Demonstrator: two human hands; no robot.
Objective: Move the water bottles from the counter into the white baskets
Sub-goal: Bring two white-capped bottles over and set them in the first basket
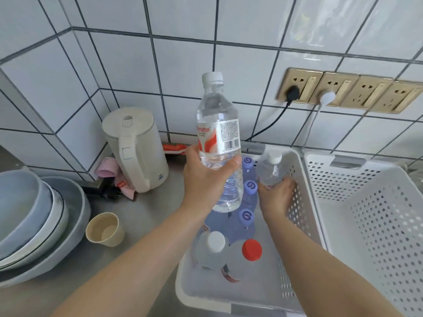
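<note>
My left hand (206,177) grips a tall clear water bottle (217,124) with a white cap and a red-and-white label, held upright above the left white basket (304,197). My right hand (278,193) reaches into the far end of that basket and holds a smaller white-capped bottle (270,170). Inside the basket stand three bottles with purple caps (246,217), a white-capped bottle (215,243) and a red-capped bottle (251,249). A second white basket (377,202) stands to the right, with no bottles visible in it.
A cream electric kettle (135,152) stands left of the basket, with a paper cup (105,229) and stacked grey bowls (34,216) further left. Gold wall sockets (348,92) hold a black and a white plug, and their cords hang behind the baskets.
</note>
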